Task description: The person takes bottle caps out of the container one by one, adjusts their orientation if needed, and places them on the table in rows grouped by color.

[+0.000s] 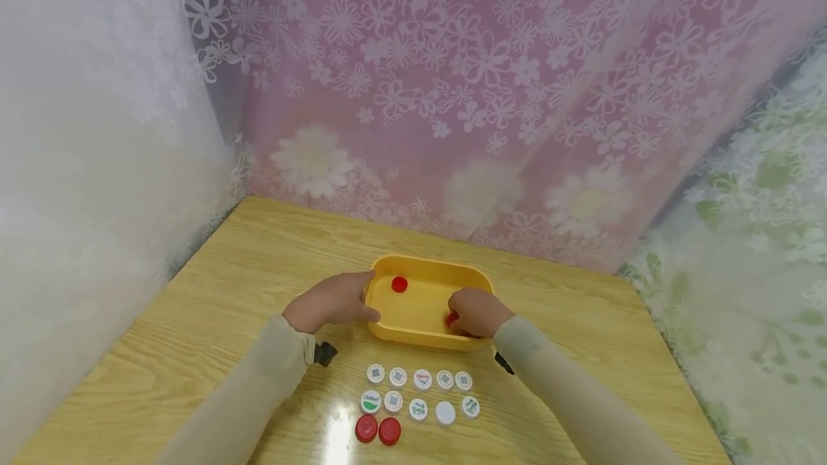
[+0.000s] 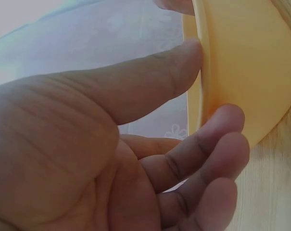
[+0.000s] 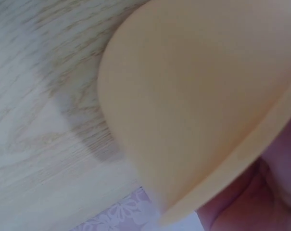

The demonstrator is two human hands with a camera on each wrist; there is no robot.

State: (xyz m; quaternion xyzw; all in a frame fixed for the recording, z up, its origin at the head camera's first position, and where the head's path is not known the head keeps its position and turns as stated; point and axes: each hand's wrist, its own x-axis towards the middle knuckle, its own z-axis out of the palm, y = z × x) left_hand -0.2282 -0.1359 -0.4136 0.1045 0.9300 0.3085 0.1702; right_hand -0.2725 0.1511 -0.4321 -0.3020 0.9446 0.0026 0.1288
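A yellow plastic tray (image 1: 413, 339) with rounded corners stands on the table. My left hand (image 1: 337, 300) holds its left end; in the left wrist view the thumb touches the rim and the curled fingers lie against the outer wall (image 2: 251, 57). My right hand (image 1: 479, 312) reaches over the right end into the tray, its fingers pinching a red bottle cap (image 1: 451, 318) low inside. Another red cap (image 1: 399, 284) lies in the tray near the far left corner. In the right wrist view, the tray's outer wall (image 3: 183, 96) hides most of the right hand.
On the wooden table (image 1: 291, 235), in front of the tray, lie two rows of white printed caps (image 1: 418, 409). Two red caps (image 1: 390, 431) sit side by side below them. A pink flowered curtain (image 1: 439, 92) hangs behind the table, with pale curtains at both sides.
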